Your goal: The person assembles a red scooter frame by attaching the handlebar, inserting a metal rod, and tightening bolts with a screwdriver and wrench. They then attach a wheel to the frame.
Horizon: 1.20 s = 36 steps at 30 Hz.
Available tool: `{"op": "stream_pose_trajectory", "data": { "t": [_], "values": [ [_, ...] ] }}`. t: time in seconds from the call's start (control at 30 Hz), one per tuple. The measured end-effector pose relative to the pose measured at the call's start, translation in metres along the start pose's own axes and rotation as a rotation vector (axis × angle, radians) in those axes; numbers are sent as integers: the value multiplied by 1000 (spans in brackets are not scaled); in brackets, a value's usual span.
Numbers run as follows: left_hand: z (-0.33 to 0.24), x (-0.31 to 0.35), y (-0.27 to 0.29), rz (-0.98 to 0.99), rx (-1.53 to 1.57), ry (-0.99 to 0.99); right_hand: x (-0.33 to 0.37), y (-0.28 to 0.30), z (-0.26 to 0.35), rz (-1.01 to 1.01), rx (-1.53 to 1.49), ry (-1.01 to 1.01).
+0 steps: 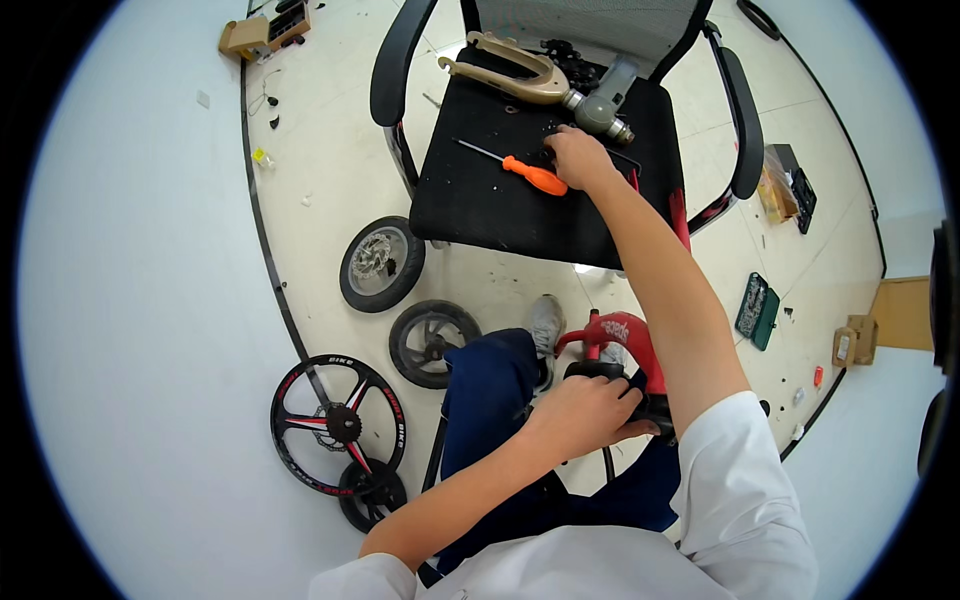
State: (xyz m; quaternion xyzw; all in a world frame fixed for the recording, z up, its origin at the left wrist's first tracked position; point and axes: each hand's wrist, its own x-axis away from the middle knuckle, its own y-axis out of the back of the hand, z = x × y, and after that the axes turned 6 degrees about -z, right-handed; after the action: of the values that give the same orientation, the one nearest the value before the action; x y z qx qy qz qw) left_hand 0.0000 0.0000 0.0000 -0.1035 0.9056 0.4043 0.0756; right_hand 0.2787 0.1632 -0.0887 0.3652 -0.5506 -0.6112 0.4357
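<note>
My left hand [585,415] is closed around the black part of a red frame [635,340], which looks like a small bike or scooter frame and stands between my legs. Reaching forward, my right hand [580,160] is on the seat of a black office chair [480,225]. Its fingers are bent together at some small dark parts, and whatever they pinch is hidden. Just left of it lies a screwdriver [537,176] with an orange handle. Behind it on the seat are a beige fork [530,85], a grey cylindrical tool [600,112] and a black chain-like heap [572,65].
On the floor at left lie a wheel with a brake disc [383,265], a smaller black wheel [432,343] and a red-spoked wheel [340,425] by the wall. A green tool case [757,312] sits open at right, near cardboard boxes [853,341]. Chair armrests [740,130] flank the seat.
</note>
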Motion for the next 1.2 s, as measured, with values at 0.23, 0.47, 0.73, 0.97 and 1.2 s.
{"op": "stream_pose_trajectory", "data": {
  "t": [0.23, 0.47, 0.73, 0.97, 1.2],
  "values": [
    [0, 1, 4, -39, -9, -9, 0, 13, -10, -99, -79, 50],
    [9, -5, -6, -66, -22, -4, 125, 119, -75, -51, -186, 140],
    [-11, -2, 5, -42, 6, 101, 407, 146, -37, 45, -597, -196],
    [-46, -3, -12, -119, -128, -53, 435, 102, 8, -345, -173, -186],
    [-49, 0, -41, -97, -261, -1, 432, 75, 23, -608, -154, -204]
  ]
}}
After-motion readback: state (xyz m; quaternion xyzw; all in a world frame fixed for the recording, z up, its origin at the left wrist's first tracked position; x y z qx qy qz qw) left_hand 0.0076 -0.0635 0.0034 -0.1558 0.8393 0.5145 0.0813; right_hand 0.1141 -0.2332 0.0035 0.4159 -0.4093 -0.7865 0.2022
